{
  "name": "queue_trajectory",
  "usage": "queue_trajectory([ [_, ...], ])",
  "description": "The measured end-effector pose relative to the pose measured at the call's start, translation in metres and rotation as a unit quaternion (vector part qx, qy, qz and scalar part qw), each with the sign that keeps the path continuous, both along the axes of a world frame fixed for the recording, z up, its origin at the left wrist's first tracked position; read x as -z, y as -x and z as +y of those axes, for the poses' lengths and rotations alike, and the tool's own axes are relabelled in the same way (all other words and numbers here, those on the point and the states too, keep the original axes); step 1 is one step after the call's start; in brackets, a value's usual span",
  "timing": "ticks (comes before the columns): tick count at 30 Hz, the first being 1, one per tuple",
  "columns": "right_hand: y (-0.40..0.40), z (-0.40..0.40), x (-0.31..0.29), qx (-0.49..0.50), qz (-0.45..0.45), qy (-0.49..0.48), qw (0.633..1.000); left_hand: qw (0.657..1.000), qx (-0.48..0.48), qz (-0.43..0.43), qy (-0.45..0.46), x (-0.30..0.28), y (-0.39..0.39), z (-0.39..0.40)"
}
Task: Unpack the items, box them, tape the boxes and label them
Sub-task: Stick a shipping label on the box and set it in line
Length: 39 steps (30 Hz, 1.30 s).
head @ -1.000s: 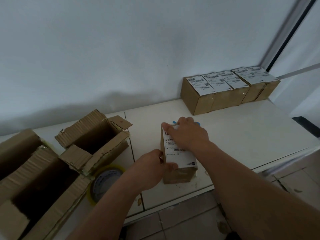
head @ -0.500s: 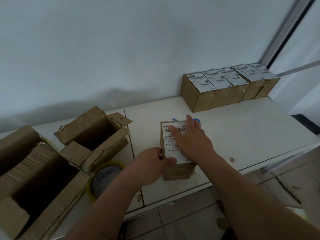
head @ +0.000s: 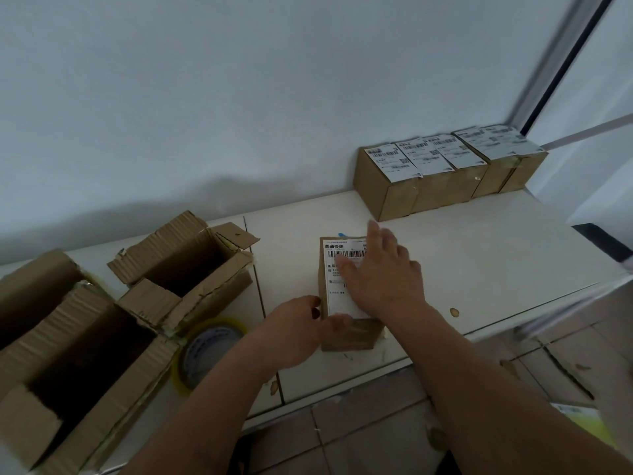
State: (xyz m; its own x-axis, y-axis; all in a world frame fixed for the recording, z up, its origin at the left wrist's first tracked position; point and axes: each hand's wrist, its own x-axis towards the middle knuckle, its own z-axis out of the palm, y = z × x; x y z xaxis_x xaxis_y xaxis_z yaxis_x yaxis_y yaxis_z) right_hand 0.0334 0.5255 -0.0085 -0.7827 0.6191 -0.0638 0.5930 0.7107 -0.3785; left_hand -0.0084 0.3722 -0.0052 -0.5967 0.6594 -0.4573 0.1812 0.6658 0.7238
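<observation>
Head view, right hand (head: 383,279) slid down label (head: 337,286)

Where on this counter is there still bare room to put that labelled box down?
The widest bare patch of counter lies right of the box being labelled, in front of the row of finished boxes. The left side is crowded: open cartons and a tape roll sit there.

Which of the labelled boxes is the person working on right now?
The lone labelled box near the table's front edge. The right hand lies flat on its label and the left hand holds its side; the other labelled boxes sit untouched by the wall.
</observation>
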Motion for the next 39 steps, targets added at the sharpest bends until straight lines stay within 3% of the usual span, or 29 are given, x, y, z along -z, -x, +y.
queue_trajectory([
  [8,0.025,-0.009,0.006,-0.018,-0.052,0.025,0.998,0.998,0.047,0.044,0.007,0.007,0.006,0.0],
  [13,0.026,-0.012,0.008,-0.015,-0.041,0.03,0.999,0.985,0.095,0.14,0.028,0.015,0.004,-0.003],
  [22,-0.002,0.0,0.007,0.007,0.066,0.169,0.983,0.989,0.063,0.131,0.008,0.017,-0.005,0.0],
  [27,-0.037,-0.008,0.02,0.003,0.098,0.276,0.956,0.988,0.071,0.137,0.022,0.018,-0.007,0.001],
  [32,-0.048,0.001,0.015,-0.08,0.085,0.35,0.93,0.984,0.085,0.151,0.031,0.02,-0.007,0.001],
  [39,-0.048,0.01,0.019,-0.107,0.057,0.379,0.917,0.985,0.079,0.153,0.026,0.025,-0.008,0.0],
])
